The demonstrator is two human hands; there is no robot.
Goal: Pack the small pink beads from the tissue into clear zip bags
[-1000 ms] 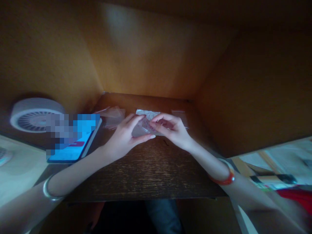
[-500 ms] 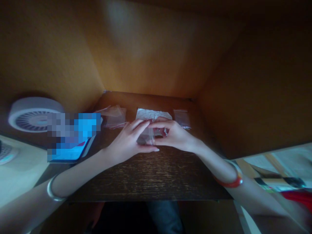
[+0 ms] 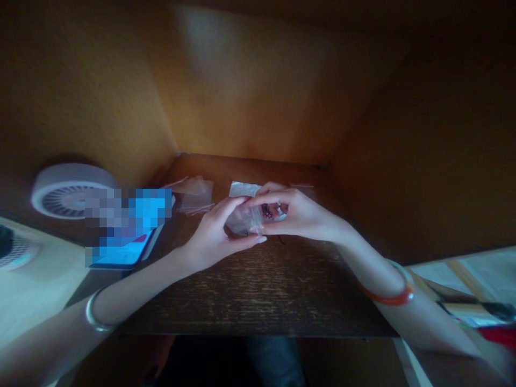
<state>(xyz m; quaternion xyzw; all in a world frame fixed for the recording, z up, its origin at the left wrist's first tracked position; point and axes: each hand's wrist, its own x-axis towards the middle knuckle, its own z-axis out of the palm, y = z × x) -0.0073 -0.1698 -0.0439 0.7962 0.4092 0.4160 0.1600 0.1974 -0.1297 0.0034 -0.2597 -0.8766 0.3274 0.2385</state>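
Both hands meet over the dark wooden shelf. My left hand (image 3: 215, 234) pinches a small transparent plastic bag (image 3: 243, 221) between thumb and fingers. My right hand (image 3: 300, 214) grips the bag's other side, and its fingers hold something small, dark and reddish (image 3: 268, 211), perhaps beads, though they partly hide it. Behind the hands lies a crumpled silver foil sheet (image 3: 242, 189), its lower part hidden. A flat transparent bag (image 3: 302, 186) is almost entirely hidden behind my right hand.
More transparent bags (image 3: 195, 196) lie left of my hands on the dark wooden shelf (image 3: 258, 290). Further left are a partly pixelated phone (image 3: 121, 255) and a round white vented device (image 3: 64, 193). Brown walls surround the shelf. Papers and a red item (image 3: 497, 336) lie at lower right.
My right hand has slid left and up over the foil sheet, now covering the bag behind it. My hands have drawn closer, and the small bag is more visible between them.
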